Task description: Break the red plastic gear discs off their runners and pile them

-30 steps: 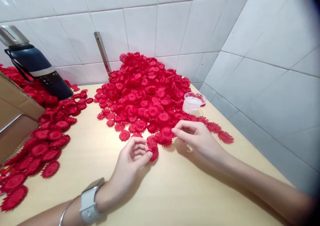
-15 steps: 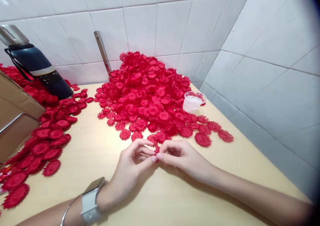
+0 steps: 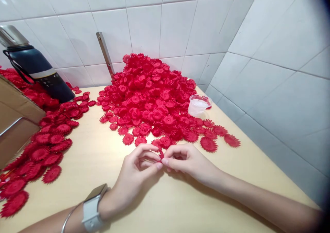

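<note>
Between my fingertips is a small red fringed disc (image 3: 161, 154), like a paper or fabric flower, mostly hidden by the fingers. My left hand (image 3: 140, 167) pinches it from the left, thumb and fingers curved around it. From the right, my right hand (image 3: 189, 160) grips its edge between thumb and forefinger. Both hands are low over the table, fingertips nearly touching. Just beyond them rises a large heap of the same red fringed discs (image 3: 154, 98). A watch with a pale strap (image 3: 91, 212) and a thin bangle are on my left wrist.
A clear plastic cup (image 3: 198, 106) stands at the heap's right side. On the left are more red discs (image 3: 41, 154), a cardboard box (image 3: 18, 105) and a leaning dark blue flask (image 3: 43, 64). A metal strip (image 3: 105, 54) leans on the tiled wall (image 3: 144, 26) behind the table (image 3: 165, 202).
The red disc has turned slightly between my fingertips. Both hands keep nearly the same place, and the whole view has shifted a tiny bit.
</note>
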A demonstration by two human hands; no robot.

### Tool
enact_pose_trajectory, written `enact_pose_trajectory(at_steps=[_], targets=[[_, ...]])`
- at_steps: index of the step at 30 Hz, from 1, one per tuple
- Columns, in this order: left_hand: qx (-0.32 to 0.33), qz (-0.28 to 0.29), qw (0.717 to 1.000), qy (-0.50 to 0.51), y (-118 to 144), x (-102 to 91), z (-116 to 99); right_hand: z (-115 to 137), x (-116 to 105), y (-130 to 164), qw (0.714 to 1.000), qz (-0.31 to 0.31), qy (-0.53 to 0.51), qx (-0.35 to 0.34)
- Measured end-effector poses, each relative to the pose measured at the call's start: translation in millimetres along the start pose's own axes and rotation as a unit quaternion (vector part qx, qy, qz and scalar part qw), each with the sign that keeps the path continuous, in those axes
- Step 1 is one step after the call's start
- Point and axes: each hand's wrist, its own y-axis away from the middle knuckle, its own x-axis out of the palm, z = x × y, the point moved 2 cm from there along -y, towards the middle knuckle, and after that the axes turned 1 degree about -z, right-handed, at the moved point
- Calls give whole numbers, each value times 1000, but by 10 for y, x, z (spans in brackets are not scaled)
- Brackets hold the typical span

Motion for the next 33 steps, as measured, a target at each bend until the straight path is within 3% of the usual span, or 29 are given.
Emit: enact_pose_trajectory(at_steps=[16, 33], targets=[[-41, -27, 998, 29, -46, -36, 30, 57, -30, 4, 993, -30, 107, -47], [-42, -12, 998, 47, -63, -10, 18, 91, -16, -1, 999, -9, 35, -23]])
